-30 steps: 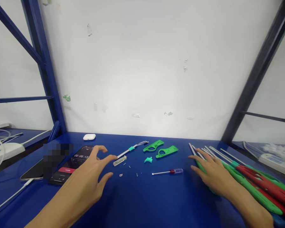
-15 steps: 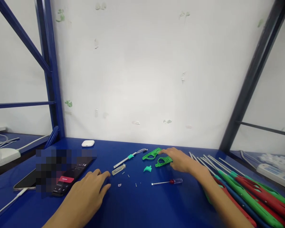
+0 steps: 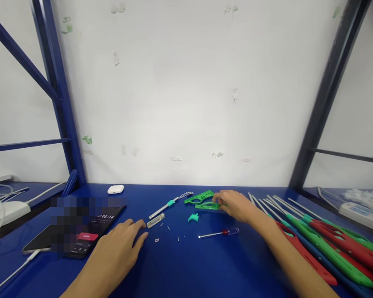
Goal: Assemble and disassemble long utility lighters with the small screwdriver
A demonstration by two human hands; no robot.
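Note:
My right hand (image 3: pixel 236 205) is closed on one green plastic casing half (image 3: pixel 207 205), tilted up on its edge. Just behind it lies the other green casing half (image 3: pixel 199 197). My left hand (image 3: pixel 124 240) rests on the blue table with its fingers apart, holding nothing. Close to its fingertips is a clear lighter tank (image 3: pixel 156 220), and beyond that a thin metal tube with wires and a turquoise sleeve (image 3: pixel 166 206). A turquoise trigger (image 3: pixel 193 217), several tiny screws and a small whitish piece (image 3: pixel 157 240) lie between the hands. In front of my right hand is a screwdriver (image 3: pixel 219 233).
Several long-necked lighters (image 3: pixel 326 244) in red, green and blue lie at the right. Two phones stand out at the left, one showing a timer (image 3: pixel 102 225), the other with a white cable (image 3: pixel 15 267). A white earbud case (image 3: pixel 115 189) sits near the wall.
My right hand has taken hold of the nearer green casing half, tipped it up and shifted it left. My left hand stays in about the same place; the view has tilted slightly.

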